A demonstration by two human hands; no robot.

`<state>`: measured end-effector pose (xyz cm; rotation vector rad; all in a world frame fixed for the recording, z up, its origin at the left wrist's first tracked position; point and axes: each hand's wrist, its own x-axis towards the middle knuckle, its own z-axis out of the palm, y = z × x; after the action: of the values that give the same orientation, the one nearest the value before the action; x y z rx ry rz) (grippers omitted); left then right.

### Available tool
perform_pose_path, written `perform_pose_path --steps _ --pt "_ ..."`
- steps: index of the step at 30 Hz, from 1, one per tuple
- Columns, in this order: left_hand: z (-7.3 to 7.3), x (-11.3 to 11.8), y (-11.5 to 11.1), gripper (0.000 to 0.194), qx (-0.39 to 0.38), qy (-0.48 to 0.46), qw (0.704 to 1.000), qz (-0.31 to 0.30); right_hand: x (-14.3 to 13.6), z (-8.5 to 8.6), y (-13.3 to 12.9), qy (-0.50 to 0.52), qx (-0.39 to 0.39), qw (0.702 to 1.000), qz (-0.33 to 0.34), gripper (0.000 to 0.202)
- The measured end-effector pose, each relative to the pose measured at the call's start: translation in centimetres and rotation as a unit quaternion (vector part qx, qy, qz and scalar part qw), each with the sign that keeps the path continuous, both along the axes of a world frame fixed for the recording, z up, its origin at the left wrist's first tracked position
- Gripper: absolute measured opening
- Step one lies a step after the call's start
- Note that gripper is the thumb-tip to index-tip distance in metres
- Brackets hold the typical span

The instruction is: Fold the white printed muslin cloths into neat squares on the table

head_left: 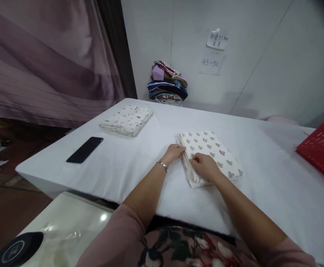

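Observation:
A folded white cloth (206, 142) printed with grey mouse-head shapes and two small coloured figures lies flat on the table. Its left side shows several stacked layers. My left hand (175, 151), with a bracelet at the wrist, pinches the upper part of that layered edge. Closer to me, my right hand (205, 166) has its fingers curled on the same edge, thumb and forefinger pressed together at the cloth. Part of the cloth is hidden under my right hand and forearm. Further left rests another folded white cloth (127, 119) with a small scattered print, touched by neither hand.
A black phone (85, 150) lies on the white-covered table (117, 163) at the left. Folded fabrics (167, 83) are piled behind the far edge by the wall. A red box (321, 148) stands at the right. A pale surface (75, 218) carries a round black object (18, 248) at the lower left.

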<state>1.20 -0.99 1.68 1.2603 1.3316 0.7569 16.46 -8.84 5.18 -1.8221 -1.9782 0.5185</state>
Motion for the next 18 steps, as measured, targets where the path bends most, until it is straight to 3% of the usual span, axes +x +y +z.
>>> perform_pose_path --steps 7,18 --pt "-0.5 0.0 0.3 0.027 -0.007 -0.022 1.0 -0.007 0.3 -0.9 0.4 -0.014 -0.002 1.0 0.016 0.021" --pt "-0.2 -0.5 0.2 0.021 -0.009 -0.044 0.999 -0.027 1.1 -1.3 0.6 0.059 -0.014 0.998 0.023 0.021"
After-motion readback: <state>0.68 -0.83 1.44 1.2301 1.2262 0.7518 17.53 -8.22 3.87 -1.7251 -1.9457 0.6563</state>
